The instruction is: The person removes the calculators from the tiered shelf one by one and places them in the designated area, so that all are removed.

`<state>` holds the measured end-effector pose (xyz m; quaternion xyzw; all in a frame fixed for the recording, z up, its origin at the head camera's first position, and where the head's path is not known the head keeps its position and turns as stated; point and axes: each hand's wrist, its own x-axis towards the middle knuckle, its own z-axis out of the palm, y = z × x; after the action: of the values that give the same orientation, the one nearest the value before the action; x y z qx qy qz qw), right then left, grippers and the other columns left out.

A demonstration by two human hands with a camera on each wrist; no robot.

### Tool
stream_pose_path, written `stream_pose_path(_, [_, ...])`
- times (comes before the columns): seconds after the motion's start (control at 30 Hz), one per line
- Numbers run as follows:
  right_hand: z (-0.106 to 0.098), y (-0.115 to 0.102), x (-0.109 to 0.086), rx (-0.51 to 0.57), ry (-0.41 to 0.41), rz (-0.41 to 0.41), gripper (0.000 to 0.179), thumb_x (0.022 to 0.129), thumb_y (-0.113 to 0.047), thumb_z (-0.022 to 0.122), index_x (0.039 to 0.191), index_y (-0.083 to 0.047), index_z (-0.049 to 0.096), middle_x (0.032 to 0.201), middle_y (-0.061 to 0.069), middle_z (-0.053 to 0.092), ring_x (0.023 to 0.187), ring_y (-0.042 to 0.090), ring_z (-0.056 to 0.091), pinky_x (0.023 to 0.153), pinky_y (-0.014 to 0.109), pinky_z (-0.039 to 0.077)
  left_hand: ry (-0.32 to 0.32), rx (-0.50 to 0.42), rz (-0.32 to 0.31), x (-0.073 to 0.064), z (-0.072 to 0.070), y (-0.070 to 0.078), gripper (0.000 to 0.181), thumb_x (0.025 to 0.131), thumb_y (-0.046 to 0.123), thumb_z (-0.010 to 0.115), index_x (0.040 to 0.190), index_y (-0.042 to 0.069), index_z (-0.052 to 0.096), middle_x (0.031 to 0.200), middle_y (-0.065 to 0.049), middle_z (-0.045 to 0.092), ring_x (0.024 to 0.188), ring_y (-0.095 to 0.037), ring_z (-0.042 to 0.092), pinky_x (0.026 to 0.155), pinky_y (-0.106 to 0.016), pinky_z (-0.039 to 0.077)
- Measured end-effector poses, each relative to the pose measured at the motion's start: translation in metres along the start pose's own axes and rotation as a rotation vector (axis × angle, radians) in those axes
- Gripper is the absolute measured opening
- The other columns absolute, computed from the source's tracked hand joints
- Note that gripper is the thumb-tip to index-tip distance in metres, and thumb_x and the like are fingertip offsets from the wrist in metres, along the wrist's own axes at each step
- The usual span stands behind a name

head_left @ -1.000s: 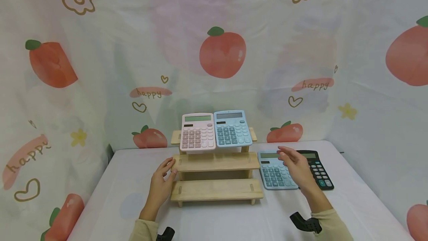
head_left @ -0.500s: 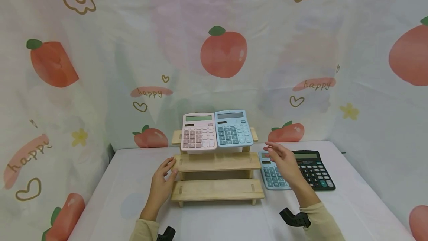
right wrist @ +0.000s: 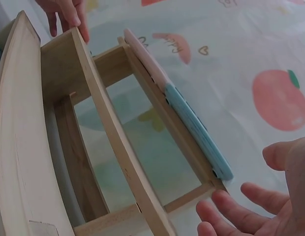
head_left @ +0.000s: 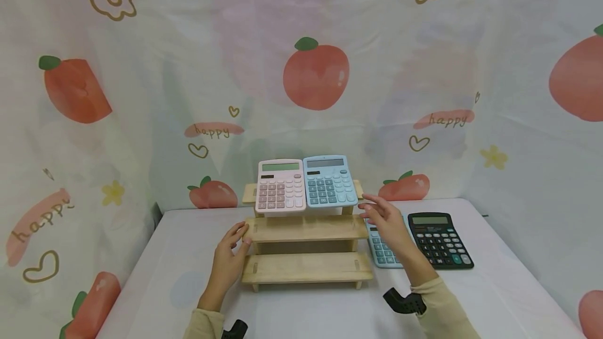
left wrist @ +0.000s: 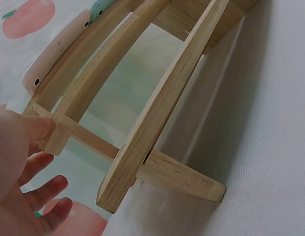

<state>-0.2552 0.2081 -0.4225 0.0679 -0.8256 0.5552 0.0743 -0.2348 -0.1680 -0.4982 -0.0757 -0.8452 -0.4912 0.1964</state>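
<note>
A three-tier wooden shelf stand [head_left: 306,268] is centred on the table. Leaning side by side on its top tier are a pink calculator [head_left: 281,187] and a light blue calculator [head_left: 331,182]. My left hand [head_left: 225,266] holds the left end of the middle shelf, thumb and fingers at the board's end in the left wrist view. Beside the stand's right end, my right hand [head_left: 390,228] hovers with relaxed, spread fingers and nothing in them. In the right wrist view its fingertips are near the blue calculator's [right wrist: 199,135] lower corner.
On the table right of the stand lie a second light blue calculator [head_left: 383,250], partly hidden by my right hand, and a black calculator [head_left: 441,242]. A white cloth covers the table [head_left: 301,315]. Behind it hangs a fruit-patterned curtain [head_left: 212,67].
My right hand has moved left from over the calculators on the table toward the stand's upper right end, uncovering the black calculator. The left hand stays at the stand.
</note>
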Motion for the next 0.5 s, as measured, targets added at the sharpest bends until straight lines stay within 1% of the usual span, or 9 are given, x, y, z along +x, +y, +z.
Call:
stream_pose_path(0.07, [0.002,-0.001,0.002,0.002,-0.008,0.006,0.046,0.108,-0.025,0.047,0.15,-0.005,0.045,0.135,0.026,0.063,0.112,0.033,0.067,0.091,0.021,0.053,0.001,-0.001,0.001,0.0,0.0,0.0,0.042,0.097,0.01,0.066,0.136,-0.007,0.06,0.147,-0.021,0.056,0.139,-0.039,0.051,0.097,-0.06,0.049])
stream_pose_path(0.13, [0.004,-0.002,0.003,0.014,-0.013,0.018,0.047,0.108,-0.026,0.048,0.151,-0.007,0.044,0.136,0.026,0.063,0.113,0.035,0.067,0.093,0.026,0.053,0.002,0.0,0.001,0.0,0.0,0.0,0.043,0.097,0.01,0.066,0.136,-0.007,0.06,0.147,-0.02,0.056,0.138,-0.039,0.051,0.097,-0.06,0.049])
stream_pose_path(0.23, [0.007,-0.004,0.006,0.033,-0.026,0.03,0.048,0.108,-0.025,0.048,0.153,-0.009,0.041,0.136,0.026,0.062,0.113,0.034,0.067,0.095,0.031,0.052,0.003,0.0,0.004,0.0,0.0,0.0,0.043,0.097,0.012,0.066,0.136,-0.006,0.06,0.147,-0.02,0.056,0.138,-0.039,0.051,0.097,-0.06,0.049])
stream_pose_path(0.4, [0.01,-0.007,0.01,0.061,-0.054,0.036,0.05,0.108,-0.023,0.047,0.155,-0.008,0.037,0.135,0.029,0.062,0.109,0.029,0.069,0.092,0.025,0.053,0.006,-0.011,0.008,0.0,0.0,0.0,0.042,0.097,0.011,0.066,0.135,-0.006,0.06,0.147,-0.021,0.056,0.138,-0.039,0.051,0.097,-0.061,0.049])
stream_pose_path(0.5, [0.012,-0.008,0.013,0.099,-0.069,0.048,0.051,0.109,-0.022,0.046,0.157,-0.009,0.034,0.135,0.029,0.062,0.109,0.03,0.069,0.091,0.024,0.055,0.009,-0.009,0.01,0.0,0.0,0.0,0.042,0.097,0.011,0.066,0.135,-0.006,0.061,0.146,-0.02,0.057,0.138,-0.039,0.052,0.096,-0.06,0.05])
